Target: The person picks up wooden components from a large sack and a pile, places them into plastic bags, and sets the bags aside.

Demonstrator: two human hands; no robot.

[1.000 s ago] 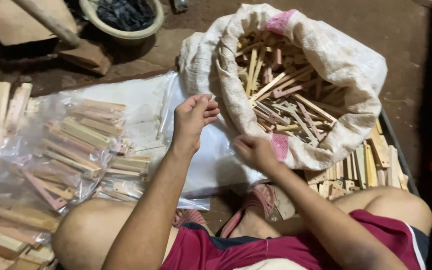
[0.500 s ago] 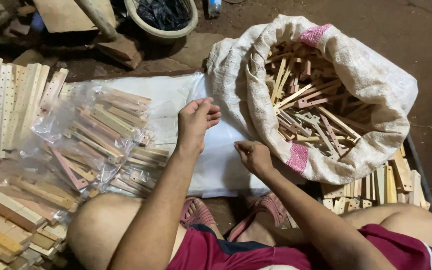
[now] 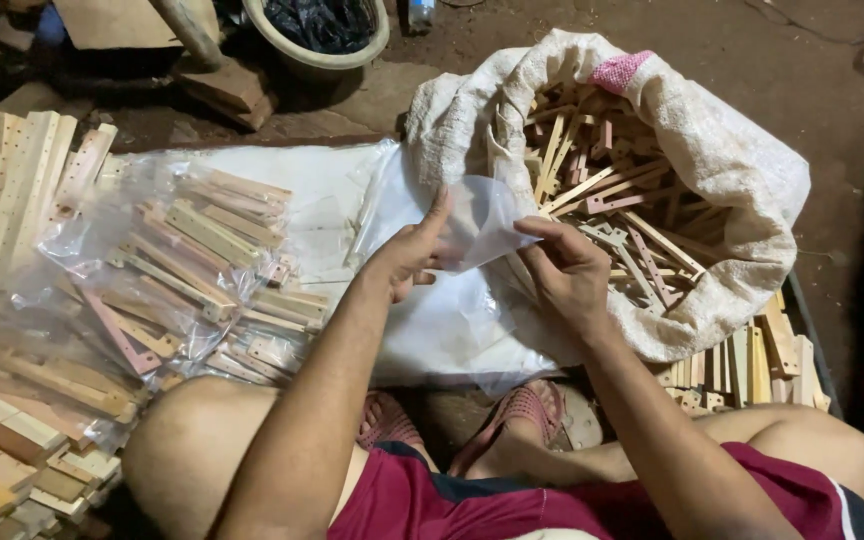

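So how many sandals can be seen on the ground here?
2. One pink sandal lies below the left hand, by the left knee; the other pink sandal lies below the right hand. Both are partly hidden by the legs.

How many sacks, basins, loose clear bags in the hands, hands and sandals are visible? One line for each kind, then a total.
White woven sack: 1
Round basin: 1
Clear plastic bag held by both hands: 1
Hands: 2, left hand, right hand
Sandals: 2
Total: 7
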